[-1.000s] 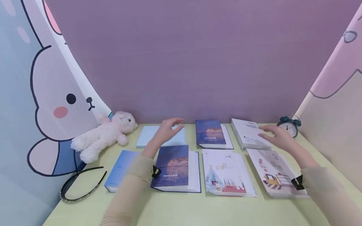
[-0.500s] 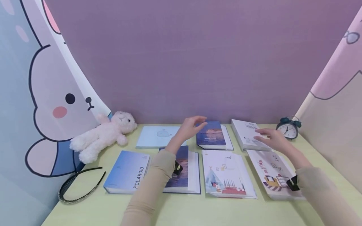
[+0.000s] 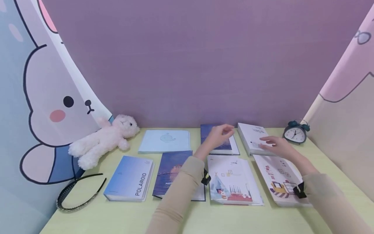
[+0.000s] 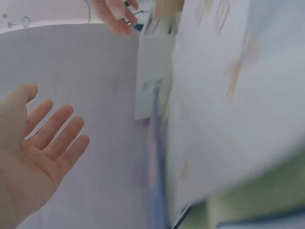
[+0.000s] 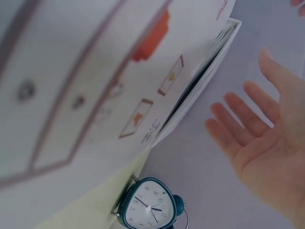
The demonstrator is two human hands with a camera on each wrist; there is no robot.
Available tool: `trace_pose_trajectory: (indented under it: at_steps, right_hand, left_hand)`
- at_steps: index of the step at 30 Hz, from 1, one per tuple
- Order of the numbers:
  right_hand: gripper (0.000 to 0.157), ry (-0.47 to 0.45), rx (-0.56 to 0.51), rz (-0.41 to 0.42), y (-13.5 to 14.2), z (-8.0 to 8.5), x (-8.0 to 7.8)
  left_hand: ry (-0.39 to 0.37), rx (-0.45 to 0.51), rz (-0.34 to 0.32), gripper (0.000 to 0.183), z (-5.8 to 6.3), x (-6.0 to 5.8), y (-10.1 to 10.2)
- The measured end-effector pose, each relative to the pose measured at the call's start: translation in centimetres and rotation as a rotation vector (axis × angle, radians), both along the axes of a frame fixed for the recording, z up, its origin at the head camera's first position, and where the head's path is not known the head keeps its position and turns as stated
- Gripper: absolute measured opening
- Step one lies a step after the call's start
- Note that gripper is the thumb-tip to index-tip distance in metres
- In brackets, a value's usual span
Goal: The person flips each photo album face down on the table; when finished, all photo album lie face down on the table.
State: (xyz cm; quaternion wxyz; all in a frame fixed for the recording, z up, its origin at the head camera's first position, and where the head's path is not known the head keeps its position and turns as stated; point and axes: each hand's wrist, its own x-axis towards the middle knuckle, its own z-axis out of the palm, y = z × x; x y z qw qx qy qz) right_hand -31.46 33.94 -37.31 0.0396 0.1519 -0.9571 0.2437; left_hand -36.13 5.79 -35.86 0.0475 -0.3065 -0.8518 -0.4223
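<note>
My left hand (image 3: 217, 137) hovers over the back-row dark blue photo album (image 3: 206, 130), hiding part of its cover. Its fingers are relaxed and hold nothing; in the left wrist view the palm (image 4: 33, 171) is bare. Above the lower end of the back-row white album (image 3: 252, 136) is my right hand (image 3: 277, 147), loosely bent and apart from the cover. The right wrist view also shows that hand (image 5: 262, 133) with nothing in it. Under my right wrist lies a white album with a furniture drawing (image 3: 281, 178). A tent-picture album (image 3: 230, 178) lies between the forearms.
On the left are a POLAROID album (image 3: 128, 178), a second dark blue album (image 3: 169, 169) partly under my left sleeve, and a pale blue whale album (image 3: 163, 140). A plush toy (image 3: 103, 141) and a black headband (image 3: 79, 203) lie further left. An alarm clock (image 3: 295, 132) stands back right.
My left hand has swept right, from the whale album across to the back-row dark blue album. The right hand has shifted slightly left. The albums stay in place.
</note>
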Motion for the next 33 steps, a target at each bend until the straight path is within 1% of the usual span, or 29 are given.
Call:
trace_pose_trajectory:
  at_steps: [2, 6, 8, 12, 16, 19, 22, 28, 31, 33]
  right_hand:
    - [0.052, -0.023, 0.002, 0.005, 0.1, -0.2, -0.1]
    - [0.054, -0.053, 0.014, 0.012, 0.0, -0.5, -0.2]
    - [0.055, -0.064, 0.018, 0.013, -0.1, -0.5, -0.3]
    - [0.052, -0.049, 0.022, 0.026, -0.4, -0.5, -0.4]
    - [0.049, -0.03, 0.019, 0.046, -0.5, -0.8, -0.6]
    - [0.049, -0.026, 0.026, 0.047, -0.4, -0.9, -0.6]
    - [0.049, -0.016, 0.027, 0.033, -0.4, -0.9, -0.7]
    - [0.058, -0.052, 0.016, 0.029, -0.5, -1.7, -1.1]
    - [0.062, -0.057, 0.026, 0.027, -0.7, -2.0, -1.1]
    - [0.062, -0.051, 0.033, 0.024, -0.7, -1.9, -1.1]
  left_hand:
    - [-0.021, -0.023, 0.013, 0.035, -0.8, -0.1, 0.9]
    - [-0.07, -0.045, 0.01, 0.035, -2.0, 0.0, 2.4]
    - [-0.098, -0.048, -0.006, 0.036, -2.3, 0.0, 3.1]
    - [-0.136, -0.042, -0.028, 0.039, -2.5, -0.2, 4.2]
    - [-0.191, -0.038, -0.062, 0.039, -3.3, -0.4, 5.1]
    - [-0.238, -0.061, -0.09, 0.041, -3.9, -0.4, 5.7]
    - [-0.263, -0.083, -0.109, 0.045, -4.2, -0.2, 6.3]
    - [-0.363, -0.127, -0.105, 0.051, -5.1, 0.1, 6.9]
    - [-0.374, -0.142, -0.116, 0.052, -5.5, 0.1, 6.9]
    - [-0.36, -0.156, -0.133, 0.049, -5.6, 0.0, 6.9]
